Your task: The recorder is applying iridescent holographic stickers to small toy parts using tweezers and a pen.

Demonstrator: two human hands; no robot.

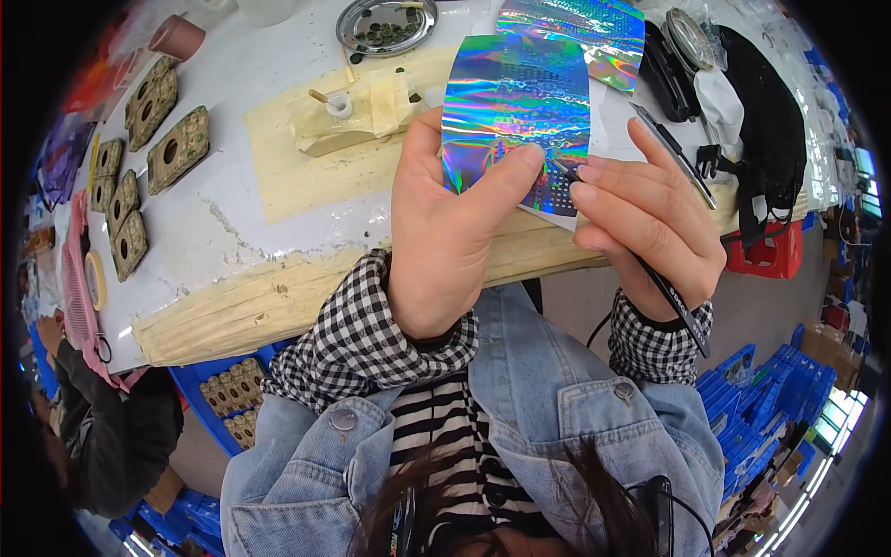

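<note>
My left hand grips a shiny holographic sheet by its lower left, thumb pressed on its face and fingers behind. Rows of small dots or cut shapes run across the sheet's lower part. In my right hand is a pair of black tweezers, pinched between thumb and fingers. Their tip meets the sheet's lower right, close to my left thumb. Whether the tip holds anything is too small to tell. A second holographic sheet lies on the table just behind the first.
Camouflage-patterned pieces with round holes lie at the table's left. A round metal tray holds small dark green bits. Beige tape covers a block and the table's front edge. A black bag lies right; a co-worker sits left.
</note>
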